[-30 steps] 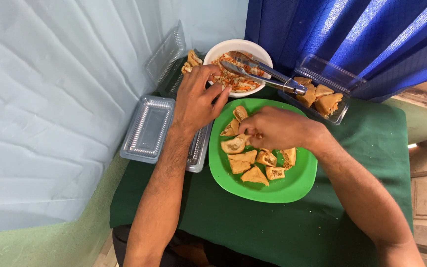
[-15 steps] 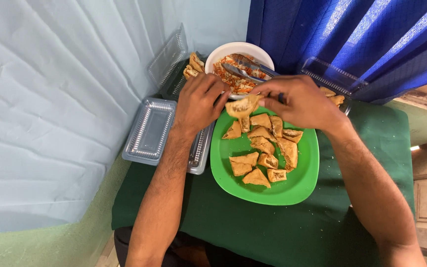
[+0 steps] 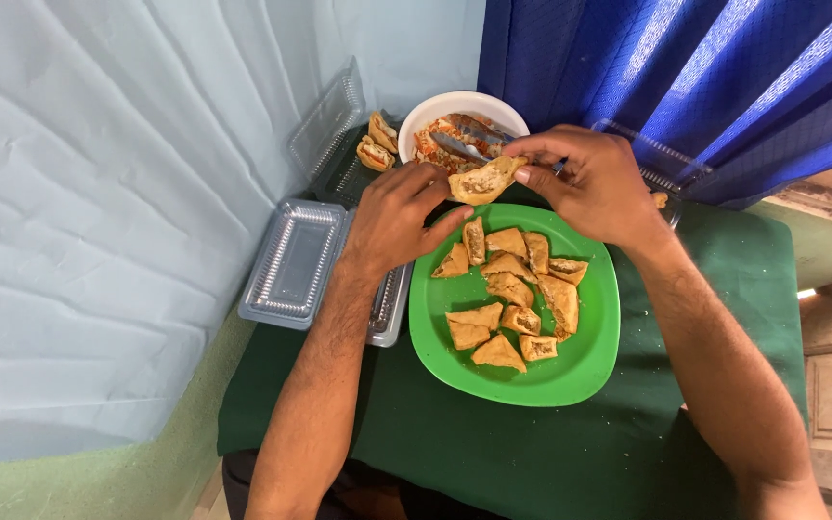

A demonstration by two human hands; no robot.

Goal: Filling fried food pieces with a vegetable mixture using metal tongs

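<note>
Both hands hold one golden fried pastry piece (image 3: 484,179) above the far rim of a green plate (image 3: 585,364). My left hand (image 3: 399,214) pinches its left end and my right hand (image 3: 591,183) pinches its right end. Several more fried pieces (image 3: 512,294) lie on the plate below. Just beyond the hands stands a white bowl (image 3: 455,108) of reddish filling with metal tongs (image 3: 462,144) resting in it.
An open clear plastic container (image 3: 293,262) lies at the left by the pale wall. Another clear box with two filled pieces (image 3: 375,146) sits behind it. A third clear box (image 3: 662,164) peeks out behind my right hand. Blue cloth hangs at the back; green cloth (image 3: 724,385) covers the table.
My right hand has lifted a pastry piece from the plate up to my left hand near the bowl. The camera view shifted slightly.
</note>
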